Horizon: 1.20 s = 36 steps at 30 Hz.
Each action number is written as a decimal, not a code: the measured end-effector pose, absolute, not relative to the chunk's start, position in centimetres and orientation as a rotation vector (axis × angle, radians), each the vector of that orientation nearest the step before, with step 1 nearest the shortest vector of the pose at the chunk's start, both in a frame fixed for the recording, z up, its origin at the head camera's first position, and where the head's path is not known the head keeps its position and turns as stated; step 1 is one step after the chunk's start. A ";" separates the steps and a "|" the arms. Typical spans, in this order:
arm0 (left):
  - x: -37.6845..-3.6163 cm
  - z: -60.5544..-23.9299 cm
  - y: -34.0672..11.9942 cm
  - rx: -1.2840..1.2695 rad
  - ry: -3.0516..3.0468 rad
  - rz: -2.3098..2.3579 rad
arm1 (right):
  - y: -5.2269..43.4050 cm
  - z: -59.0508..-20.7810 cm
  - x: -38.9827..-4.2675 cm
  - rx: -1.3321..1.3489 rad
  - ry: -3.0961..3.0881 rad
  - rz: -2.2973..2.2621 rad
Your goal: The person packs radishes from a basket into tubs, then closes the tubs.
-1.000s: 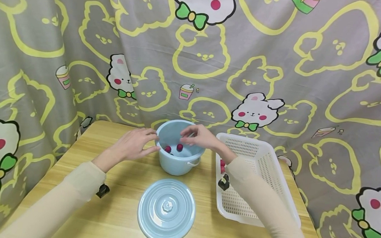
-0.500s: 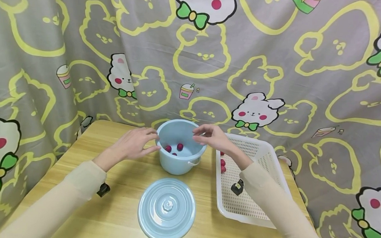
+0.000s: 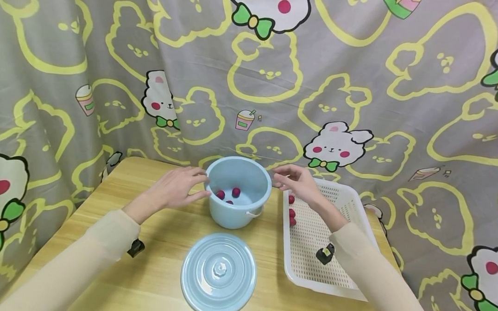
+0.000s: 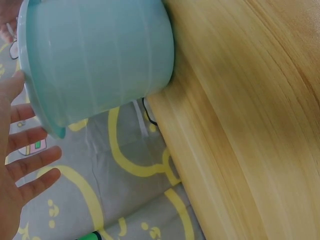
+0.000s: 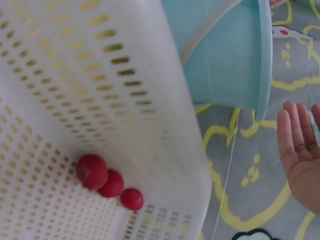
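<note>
A light blue bucket (image 3: pixel 231 217) stands uncovered on the table, with several small round red fruits (image 3: pixel 236 192) at its bottom. At its left rim is my left hand (image 3: pixel 176 188); in the left wrist view the fingers (image 4: pixel 34 162) are spread and the thumb lies against the rim. My right hand (image 3: pixel 300 182) hovers just right of the bucket, over the near-left part of a white basket (image 3: pixel 286 254), its fingers loosely bent and holding nothing. More red fruits (image 5: pixel 92 171) lie along the basket's left side. The matching blue lid (image 3: pixel 218 275) rests flat in front of the bucket.
The wooden table (image 3: pixel 151 281) ends at a grey curtain (image 3: pixel 274 59) with yellow cartoon outlines. The bucket's white handle (image 3: pixel 253 213) hangs down on its right side. A small black device (image 3: pixel 325 254) sits beneath each wrist.
My right hand has moved from above the bucket's opening rightward toward the basket. One more fruit shows in the bucket's front, and more of the basket's fruits are uncovered. The left hand stays put.
</note>
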<state>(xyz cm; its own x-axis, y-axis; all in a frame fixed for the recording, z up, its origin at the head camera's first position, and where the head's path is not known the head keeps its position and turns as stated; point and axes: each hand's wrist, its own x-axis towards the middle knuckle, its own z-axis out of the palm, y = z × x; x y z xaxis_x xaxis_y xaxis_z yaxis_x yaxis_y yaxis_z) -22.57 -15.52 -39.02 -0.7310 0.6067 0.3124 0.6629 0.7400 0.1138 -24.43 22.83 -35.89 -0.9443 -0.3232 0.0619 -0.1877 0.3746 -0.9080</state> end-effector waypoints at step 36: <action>-22.4 -39.1 -15.5 -0.996 -2.685 -0.318 | 31.1 -42.0 -26.9 -0.122 2.586 -1.527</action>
